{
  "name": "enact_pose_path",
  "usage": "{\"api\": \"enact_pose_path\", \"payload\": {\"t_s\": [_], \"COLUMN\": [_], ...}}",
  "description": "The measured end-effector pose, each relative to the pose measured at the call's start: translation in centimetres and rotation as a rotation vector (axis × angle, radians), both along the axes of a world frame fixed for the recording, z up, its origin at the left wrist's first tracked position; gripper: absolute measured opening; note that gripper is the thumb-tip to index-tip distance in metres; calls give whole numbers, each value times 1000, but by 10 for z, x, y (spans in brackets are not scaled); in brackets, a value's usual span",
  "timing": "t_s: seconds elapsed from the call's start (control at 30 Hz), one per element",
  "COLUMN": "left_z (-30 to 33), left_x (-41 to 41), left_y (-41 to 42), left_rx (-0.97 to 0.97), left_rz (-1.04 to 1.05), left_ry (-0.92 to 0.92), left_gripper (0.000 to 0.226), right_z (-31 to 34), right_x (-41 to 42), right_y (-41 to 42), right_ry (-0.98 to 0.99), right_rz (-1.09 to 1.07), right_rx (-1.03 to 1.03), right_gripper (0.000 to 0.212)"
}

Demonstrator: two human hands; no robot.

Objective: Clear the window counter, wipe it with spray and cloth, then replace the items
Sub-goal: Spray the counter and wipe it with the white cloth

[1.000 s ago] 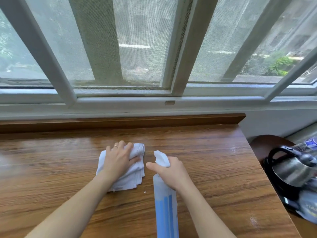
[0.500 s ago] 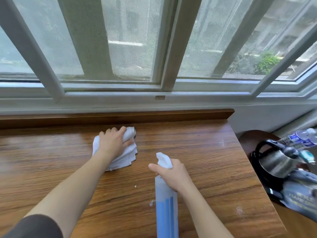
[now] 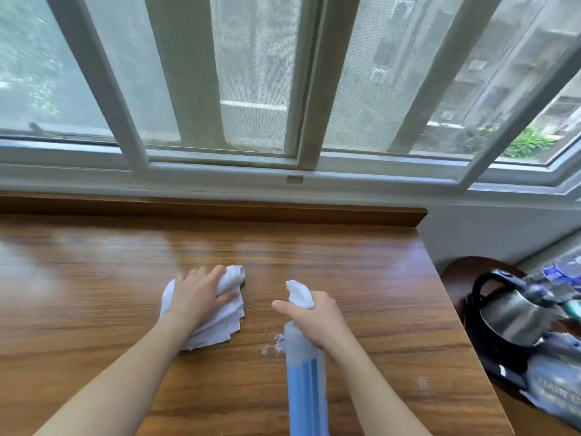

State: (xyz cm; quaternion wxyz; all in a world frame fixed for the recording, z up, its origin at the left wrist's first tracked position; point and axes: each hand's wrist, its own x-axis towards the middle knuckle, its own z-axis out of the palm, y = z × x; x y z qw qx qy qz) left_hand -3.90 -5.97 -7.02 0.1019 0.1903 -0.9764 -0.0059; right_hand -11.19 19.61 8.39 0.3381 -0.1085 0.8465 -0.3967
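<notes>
Head view, the only 1: your left hand (image 3: pixel 201 297) is pressing down on the white cloth (image 3: pixel 220 322), fingers curling over the bunched far end, thumb lying across the top. The cloth is sitting mid-counter, on the wooden window counter (image 3: pixel 377 278), w/ its loose folds trailing back toward your wrist. Your right hand (image 3: pixel 317 319) is wrapping round the neck of the spray bottle (image 3: pixel 306 379), fingers closed on it and the thumb pointing out to the left; the white nozzle is pointing away from you, just right of the cloth.

Risks from here:
- You're gripping only 1 end of the cloth, so the loose folds may be dragging and smearing instead of wiping flat.
- White flecks or droplets (image 3: pixel 273 344) are sitting just left of the bottle, right under your forearm; your sleeve-less arm could be picking them up or you could be missing them.
- The kettle (image 3: pixel 515 313) & a plastic bottle (image 3: pixel 562 272) are crowding the low table off the counter's right edge; a wide sweep right w/ the bottle-holding hand could be knocking them.
- Another pale smudge (image 3: pixel 423 382) near the right edge is easy to skip.
</notes>
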Motion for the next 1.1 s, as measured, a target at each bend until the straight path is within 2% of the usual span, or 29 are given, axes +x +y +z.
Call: {"api": "enact_pose_path", "payload": {"t_s": [0.2,0.57,0.9,1.1], "left_z": [3,-6,1,17], "left_x": [15,6,-64,-104], "left_y": [15,3,-20,-21], "left_rx": [25,-1,-10,55], "left_rz": [44,-60,-58,45], "left_ry": [-7,59,-21,-115], "left_gripper": [54,49,51,54], "right_z": [3,-5,-20,-20], "right_x": [5,-1,-12,-26], "right_y": [4,-9,-11,-13], "right_ry": [16,0,-45,-44], "right_rz": [28,-59,-68,-35], "right_rx": [-4,-4,17,26], "right_gripper": [37,37,45,54]}}
